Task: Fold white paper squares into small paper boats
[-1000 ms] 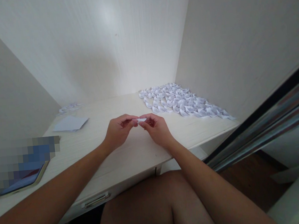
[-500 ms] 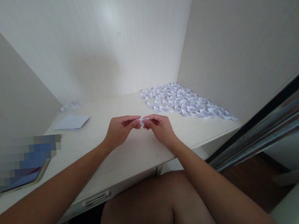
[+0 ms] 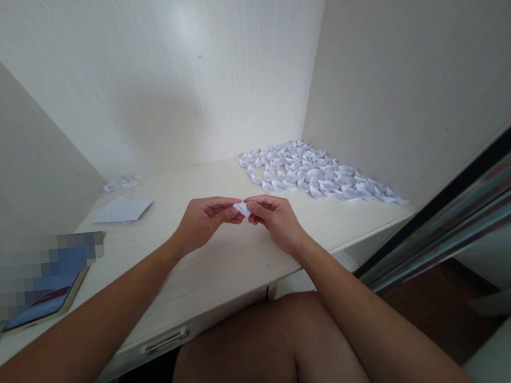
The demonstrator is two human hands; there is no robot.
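Together, the left hand (image 3: 206, 219) and the right hand (image 3: 275, 216) hold a small piece of folded white paper (image 3: 241, 208) between them, just above the front part of the pale surface (image 3: 226, 265). The left hand has thumb and fingers brought close together at the paper's left side, and the right hand pinches its right side between thumb and forefinger. The fingertips of the two hands are very near each other; whether they touch is too small to tell.

Beyond the right hand, a wide spread of folded white paper pieces (image 3: 311, 171) lies at the back right of the surface, reaching along the right wall (image 3: 407, 83). Some of the pieces form curving rows. At the back left corner sit a few thin white strips (image 3: 123, 183), and nearer, well apart from the left hand, lies a flat stack of white paper (image 3: 123, 209). A tablet (image 3: 46, 305), partly blurred out, rests at the left edge. Below the surface's front edge is a drawer handle (image 3: 165, 341), above the person's bare legs (image 3: 238, 360).
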